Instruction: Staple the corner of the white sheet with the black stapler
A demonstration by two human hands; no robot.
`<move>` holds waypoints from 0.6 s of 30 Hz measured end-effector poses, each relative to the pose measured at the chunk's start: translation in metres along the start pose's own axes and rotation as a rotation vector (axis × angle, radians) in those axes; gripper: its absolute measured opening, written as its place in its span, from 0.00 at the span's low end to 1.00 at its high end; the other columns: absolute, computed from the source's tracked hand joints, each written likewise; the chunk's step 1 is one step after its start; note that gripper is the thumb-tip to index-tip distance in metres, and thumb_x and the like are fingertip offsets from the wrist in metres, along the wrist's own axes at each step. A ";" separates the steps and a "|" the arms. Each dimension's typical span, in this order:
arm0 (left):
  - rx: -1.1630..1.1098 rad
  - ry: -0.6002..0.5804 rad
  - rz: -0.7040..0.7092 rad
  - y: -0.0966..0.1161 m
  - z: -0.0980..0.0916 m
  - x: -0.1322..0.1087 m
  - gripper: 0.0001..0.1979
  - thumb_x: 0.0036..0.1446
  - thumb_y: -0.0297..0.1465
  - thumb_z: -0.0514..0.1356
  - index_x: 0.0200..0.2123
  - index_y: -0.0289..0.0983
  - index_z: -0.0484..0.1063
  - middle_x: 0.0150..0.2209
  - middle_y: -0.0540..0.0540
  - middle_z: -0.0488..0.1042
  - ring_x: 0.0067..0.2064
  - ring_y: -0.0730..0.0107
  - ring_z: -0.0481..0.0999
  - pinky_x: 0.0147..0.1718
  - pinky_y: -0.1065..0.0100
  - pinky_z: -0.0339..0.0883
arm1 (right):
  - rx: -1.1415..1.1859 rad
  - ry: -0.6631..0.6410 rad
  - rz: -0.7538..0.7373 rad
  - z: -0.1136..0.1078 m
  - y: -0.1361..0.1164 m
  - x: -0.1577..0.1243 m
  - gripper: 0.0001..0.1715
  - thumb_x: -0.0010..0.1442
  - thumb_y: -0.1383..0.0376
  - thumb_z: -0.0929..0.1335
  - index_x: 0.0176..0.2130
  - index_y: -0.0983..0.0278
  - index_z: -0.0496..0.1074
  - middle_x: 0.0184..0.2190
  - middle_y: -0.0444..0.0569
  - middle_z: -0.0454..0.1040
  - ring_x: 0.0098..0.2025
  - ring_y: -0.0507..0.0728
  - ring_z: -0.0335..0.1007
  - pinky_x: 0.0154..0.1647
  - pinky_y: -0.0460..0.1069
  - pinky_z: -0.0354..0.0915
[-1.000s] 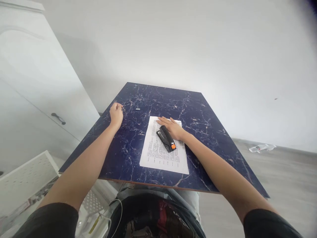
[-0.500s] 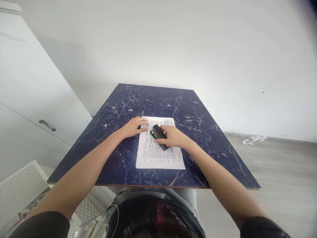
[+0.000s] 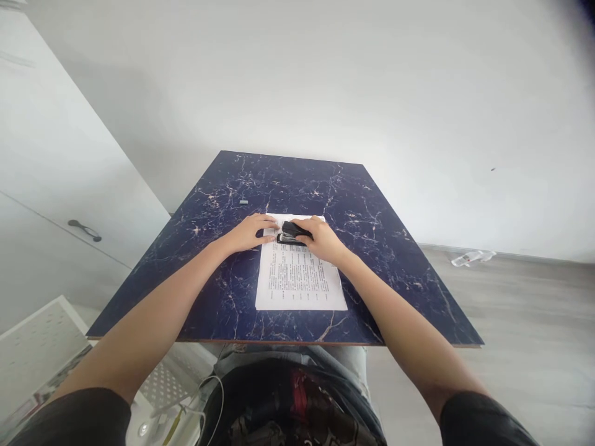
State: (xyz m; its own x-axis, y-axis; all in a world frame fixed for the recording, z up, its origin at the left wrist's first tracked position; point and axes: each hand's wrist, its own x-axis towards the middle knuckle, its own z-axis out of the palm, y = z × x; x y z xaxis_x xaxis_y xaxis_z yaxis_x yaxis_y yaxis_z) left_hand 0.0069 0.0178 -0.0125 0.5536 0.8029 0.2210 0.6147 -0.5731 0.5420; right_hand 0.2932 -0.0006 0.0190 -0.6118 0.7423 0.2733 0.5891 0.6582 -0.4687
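A black stapler (image 3: 289, 238) lies nearly sideways over the upper part of the printed paper sheets (image 3: 300, 279), its jaws apart and pointing left. My right hand (image 3: 324, 240) is wrapped round its back end, fingers on top and thumb on the near side. At the left edge of the sheets rests my left hand (image 3: 253, 233), fingers stretched out and thumb apart, close to the stapler's front end. Whether the stapler touches the paper I cannot tell.
The sheets lie on a dark blue marble-patterned table (image 3: 390, 291). A small grey strip, perhaps staples (image 3: 243, 202), sits beyond my left hand. A white cabinet (image 3: 56, 186) stands at the left, and a clear plastic item (image 3: 473, 257) lies on the floor at the right.
My right hand has turned the stapler from slanted to nearly sideways and moved it up the page, closer to my left hand. My left hand keeps its place on the paper.
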 end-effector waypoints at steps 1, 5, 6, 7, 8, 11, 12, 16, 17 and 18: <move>0.003 -0.004 0.001 0.001 -0.001 0.000 0.18 0.65 0.43 0.64 0.55 0.48 0.81 0.64 0.42 0.74 0.66 0.45 0.69 0.68 0.41 0.55 | 0.014 0.000 -0.003 0.000 0.002 0.001 0.24 0.68 0.66 0.67 0.62 0.57 0.76 0.52 0.52 0.82 0.52 0.66 0.72 0.56 0.62 0.68; 0.005 -0.012 0.009 0.000 -0.002 -0.001 0.18 0.65 0.42 0.64 0.56 0.48 0.80 0.64 0.41 0.74 0.66 0.45 0.69 0.69 0.39 0.52 | 0.137 0.134 0.112 -0.011 0.012 0.001 0.23 0.70 0.57 0.68 0.61 0.58 0.78 0.54 0.53 0.81 0.51 0.65 0.73 0.56 0.63 0.68; 0.002 -0.014 0.012 -0.001 -0.002 -0.001 0.18 0.65 0.42 0.64 0.56 0.48 0.80 0.64 0.41 0.74 0.66 0.46 0.69 0.69 0.39 0.52 | 0.193 0.169 0.175 -0.014 0.017 -0.001 0.22 0.70 0.55 0.67 0.58 0.59 0.79 0.53 0.53 0.82 0.49 0.64 0.74 0.54 0.61 0.70; -0.001 -0.019 0.016 -0.002 -0.002 -0.001 0.19 0.64 0.42 0.65 0.57 0.49 0.79 0.65 0.41 0.74 0.67 0.46 0.69 0.69 0.39 0.52 | 0.265 0.178 0.247 -0.018 0.023 -0.003 0.22 0.70 0.55 0.67 0.56 0.60 0.81 0.50 0.54 0.83 0.45 0.62 0.75 0.51 0.60 0.71; -0.003 -0.024 0.020 -0.003 -0.002 -0.001 0.20 0.64 0.43 0.65 0.57 0.50 0.79 0.65 0.42 0.73 0.67 0.46 0.68 0.69 0.39 0.52 | 0.350 0.151 0.316 -0.021 0.029 -0.005 0.21 0.70 0.54 0.67 0.54 0.60 0.82 0.48 0.53 0.83 0.40 0.60 0.75 0.45 0.57 0.72; -0.009 -0.041 0.030 -0.003 -0.002 -0.001 0.24 0.59 0.45 0.69 0.58 0.51 0.79 0.67 0.42 0.72 0.69 0.43 0.66 0.70 0.37 0.49 | 0.628 -0.072 0.439 -0.025 0.048 -0.013 0.21 0.67 0.54 0.70 0.54 0.60 0.82 0.40 0.51 0.83 0.26 0.53 0.68 0.29 0.51 0.68; -0.013 -0.041 0.029 -0.003 -0.002 -0.001 0.25 0.57 0.46 0.71 0.57 0.51 0.79 0.66 0.42 0.72 0.69 0.42 0.66 0.71 0.36 0.48 | 0.706 -0.134 0.452 -0.025 0.053 -0.015 0.22 0.66 0.53 0.71 0.54 0.60 0.82 0.39 0.51 0.83 0.23 0.51 0.65 0.26 0.50 0.66; -0.057 -0.021 0.013 0.000 -0.002 0.000 0.26 0.52 0.45 0.74 0.54 0.50 0.81 0.65 0.41 0.74 0.68 0.40 0.67 0.70 0.34 0.47 | 0.882 -0.185 0.482 -0.022 0.062 -0.019 0.22 0.62 0.54 0.74 0.53 0.59 0.83 0.38 0.50 0.82 0.21 0.49 0.62 0.23 0.49 0.64; -0.067 -0.017 0.010 0.001 -0.003 0.000 0.26 0.51 0.45 0.74 0.54 0.50 0.81 0.65 0.41 0.74 0.68 0.40 0.67 0.70 0.34 0.48 | 0.892 -0.179 0.495 -0.021 0.063 -0.019 0.22 0.61 0.54 0.75 0.53 0.59 0.83 0.37 0.50 0.82 0.20 0.49 0.62 0.22 0.49 0.64; -0.072 -0.016 0.008 0.002 -0.003 0.000 0.26 0.51 0.46 0.74 0.53 0.50 0.81 0.64 0.41 0.74 0.68 0.40 0.67 0.70 0.34 0.49 | 0.890 -0.176 0.508 -0.020 0.063 -0.018 0.23 0.60 0.54 0.75 0.52 0.60 0.83 0.36 0.50 0.82 0.20 0.49 0.62 0.22 0.49 0.64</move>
State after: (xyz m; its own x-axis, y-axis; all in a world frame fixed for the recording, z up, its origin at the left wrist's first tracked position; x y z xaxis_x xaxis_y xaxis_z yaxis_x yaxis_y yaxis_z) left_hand 0.0063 0.0172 -0.0093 0.5675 0.7954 0.2128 0.5686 -0.5656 0.5973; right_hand 0.3520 0.0295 0.0014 -0.5111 0.8303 -0.2224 0.2404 -0.1104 -0.9644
